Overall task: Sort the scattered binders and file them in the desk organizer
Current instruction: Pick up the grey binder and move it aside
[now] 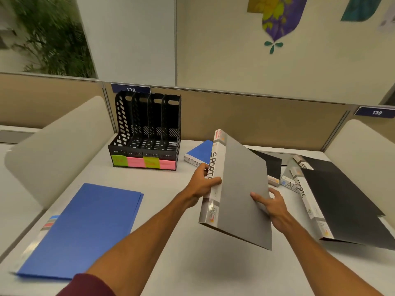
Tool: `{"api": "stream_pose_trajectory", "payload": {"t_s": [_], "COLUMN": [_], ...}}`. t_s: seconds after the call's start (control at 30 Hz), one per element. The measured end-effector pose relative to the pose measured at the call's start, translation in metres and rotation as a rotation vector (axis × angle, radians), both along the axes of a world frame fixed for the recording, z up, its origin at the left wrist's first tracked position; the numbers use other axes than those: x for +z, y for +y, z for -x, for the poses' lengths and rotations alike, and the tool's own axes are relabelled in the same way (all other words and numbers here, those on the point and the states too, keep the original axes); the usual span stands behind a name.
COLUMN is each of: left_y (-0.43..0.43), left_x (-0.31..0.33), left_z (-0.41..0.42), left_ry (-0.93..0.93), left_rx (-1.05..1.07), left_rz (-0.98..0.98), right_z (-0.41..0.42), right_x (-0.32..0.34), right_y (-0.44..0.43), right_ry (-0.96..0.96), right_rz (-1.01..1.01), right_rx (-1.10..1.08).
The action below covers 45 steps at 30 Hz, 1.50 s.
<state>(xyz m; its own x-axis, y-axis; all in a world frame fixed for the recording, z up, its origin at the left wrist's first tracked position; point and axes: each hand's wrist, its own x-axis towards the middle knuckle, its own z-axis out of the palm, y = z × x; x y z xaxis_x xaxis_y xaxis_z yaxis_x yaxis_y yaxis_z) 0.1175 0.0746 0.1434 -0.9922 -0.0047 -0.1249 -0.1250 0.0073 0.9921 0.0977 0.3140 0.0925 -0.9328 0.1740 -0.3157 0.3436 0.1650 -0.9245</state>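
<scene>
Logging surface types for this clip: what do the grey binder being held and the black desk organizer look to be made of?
Grey binder: likely matte plastic-covered board, with a thin stiff cover, no glare and a glossy spine label. Black desk organizer: probably moulded plastic, with perforated walls and a slight sheen.

You have one head-worn view, looking forward and down at the desk organizer point(147, 133) from close above the desk's near edge.
</scene>
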Motion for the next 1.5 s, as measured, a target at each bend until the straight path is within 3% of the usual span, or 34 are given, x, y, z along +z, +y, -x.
{"api": "stream_pose_trajectory", "payload": {"t_s": [0.3, 0.7, 0.97, 1.3, 1.5], "left_y": [-0.034, -0.111, -0.152, -0.173, -0.174], "left_x": [-0.073, -0.113, -0.139, -0.160, -0.158], "left_z": [-0.052, -0.100, -0.104, -0.106, -0.110], "left_ry": [-0.264, -0.393, -0.506, -0.485, -0.457], "left_rx": [0.317, 0.458, 0.377, 0.249, 0.149], "left_rz": [0.130, 0.261, 0.282, 0.398, 0.462], "right_z": [-0.035, -0.054, -0.057, -0.074, -0.082], "right_x": [-0.037, -0.085, -0.108, -0.120, -0.121], "right_y": [-0.031, -0.118, -0.161, -0.177, -0.179], "right_ry": [-0.061, -0.144, -0.163, -0.149, -0.119], "right_rz": [0.004, -0.045, -0.139, -0.469, -0.561], "right_rx": [0.124, 0.277, 0.256, 0.311, 0.359]}}
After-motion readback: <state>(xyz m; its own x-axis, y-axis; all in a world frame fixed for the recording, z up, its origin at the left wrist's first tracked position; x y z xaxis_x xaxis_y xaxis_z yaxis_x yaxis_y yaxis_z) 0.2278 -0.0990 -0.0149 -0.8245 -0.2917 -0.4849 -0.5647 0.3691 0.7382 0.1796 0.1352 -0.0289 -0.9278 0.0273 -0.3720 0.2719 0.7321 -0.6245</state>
